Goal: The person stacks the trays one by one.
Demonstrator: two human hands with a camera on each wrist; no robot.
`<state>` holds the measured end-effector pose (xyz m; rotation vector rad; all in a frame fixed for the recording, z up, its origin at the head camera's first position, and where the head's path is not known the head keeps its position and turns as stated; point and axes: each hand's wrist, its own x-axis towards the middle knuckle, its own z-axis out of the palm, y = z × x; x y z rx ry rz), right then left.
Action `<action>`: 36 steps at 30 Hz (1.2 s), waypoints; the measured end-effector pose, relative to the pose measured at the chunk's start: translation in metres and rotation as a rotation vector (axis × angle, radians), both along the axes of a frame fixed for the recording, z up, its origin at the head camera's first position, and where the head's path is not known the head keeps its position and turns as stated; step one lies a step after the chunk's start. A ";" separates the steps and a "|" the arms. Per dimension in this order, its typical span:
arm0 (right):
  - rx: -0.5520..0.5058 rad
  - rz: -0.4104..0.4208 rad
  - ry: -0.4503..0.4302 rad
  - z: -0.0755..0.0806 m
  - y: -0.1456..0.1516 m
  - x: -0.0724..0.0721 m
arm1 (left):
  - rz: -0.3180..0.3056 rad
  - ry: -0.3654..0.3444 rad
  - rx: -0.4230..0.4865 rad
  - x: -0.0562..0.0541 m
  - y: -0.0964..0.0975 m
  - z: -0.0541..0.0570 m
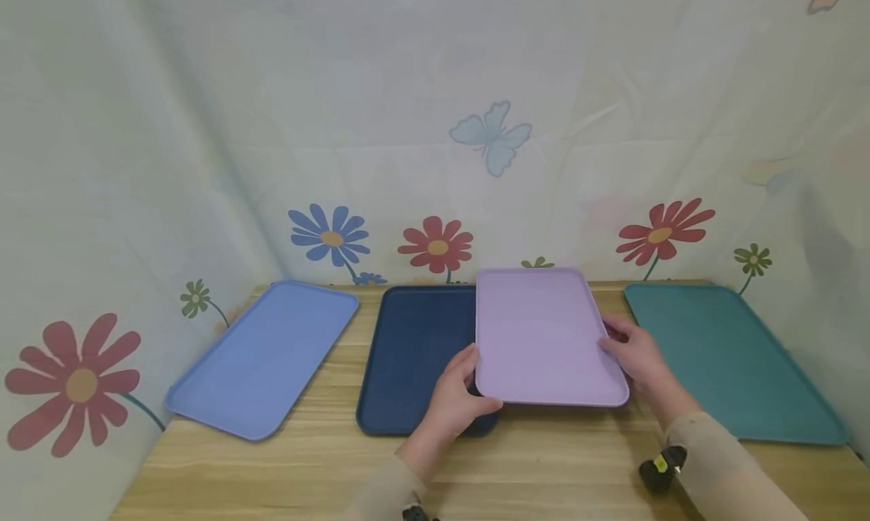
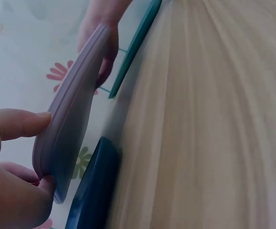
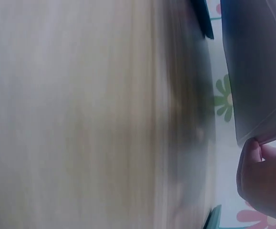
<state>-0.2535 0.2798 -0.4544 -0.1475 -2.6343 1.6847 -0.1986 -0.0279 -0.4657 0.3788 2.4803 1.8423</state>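
Observation:
A lilac rectangular tray (image 1: 544,336) is held up above the table by both hands, overlapping the right part of a navy tray (image 1: 418,355) in the head view. My left hand (image 1: 451,400) grips its near left corner, thumb on the rim. On the opposite side, my right hand (image 1: 639,359) pinches the right edge. The left wrist view shows the lilac tray (image 2: 66,119) tilted edge-on, with space between it and the tabletop. Its shaded grey underside shows in the right wrist view, where the fingers of my right hand (image 3: 266,176) hold a corner.
A light blue tray (image 1: 265,362) lies at the left of the wooden table (image 1: 530,468). A teal tray (image 1: 734,362) lies at the right, beneath the right forearm's side. Behind the table hangs a pale curtain (image 1: 381,128) printed with flowers and a butterfly.

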 end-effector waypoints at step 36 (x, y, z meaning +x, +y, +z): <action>-0.292 0.114 0.055 0.000 -0.066 0.007 | -0.031 -0.046 0.141 0.005 -0.091 0.007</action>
